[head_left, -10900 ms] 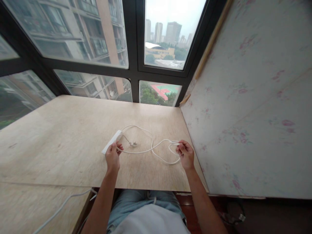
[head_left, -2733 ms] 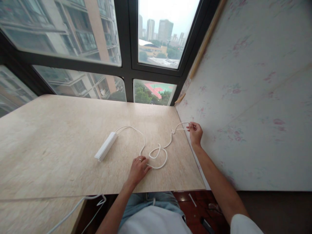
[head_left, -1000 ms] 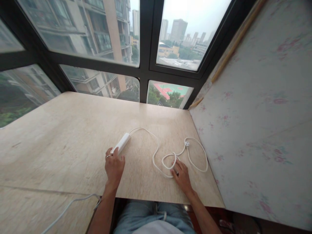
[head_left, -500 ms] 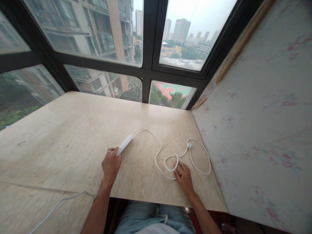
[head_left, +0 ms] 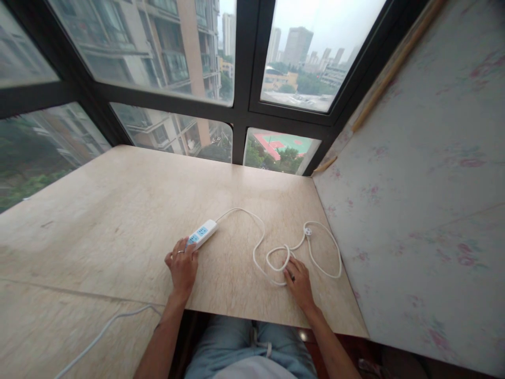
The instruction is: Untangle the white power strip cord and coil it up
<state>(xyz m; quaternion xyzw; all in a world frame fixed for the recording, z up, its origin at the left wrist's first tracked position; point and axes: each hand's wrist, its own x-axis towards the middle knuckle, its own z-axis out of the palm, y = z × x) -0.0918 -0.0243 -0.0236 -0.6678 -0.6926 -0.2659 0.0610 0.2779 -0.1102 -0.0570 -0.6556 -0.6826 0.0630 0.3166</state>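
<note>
A white power strip [head_left: 206,230] lies on the stone-patterned surface, its blue socket faces turned up. My left hand [head_left: 183,267], a ring on one finger, grips the strip's near end and hides part of it. From the far end a white cord [head_left: 258,245] curves right into loose loops. My right hand [head_left: 299,281] rests on the surface with its fingers closed on the cord at the small loop. Something small and dark shows among those fingers; I cannot make it out. Beyond that hand, the plug [head_left: 308,231] lies within the cord's larger loop.
Another pale cable [head_left: 106,329] runs across the front left of the surface [head_left: 130,210]. Dark-framed windows [head_left: 240,100] stand along the back. A flower-patterned wall [head_left: 410,210] borders the right side.
My left hand has rolled the power strip from its side so the sockets face up. My right hand stays at the cord loop, and the view has shifted slightly.
</note>
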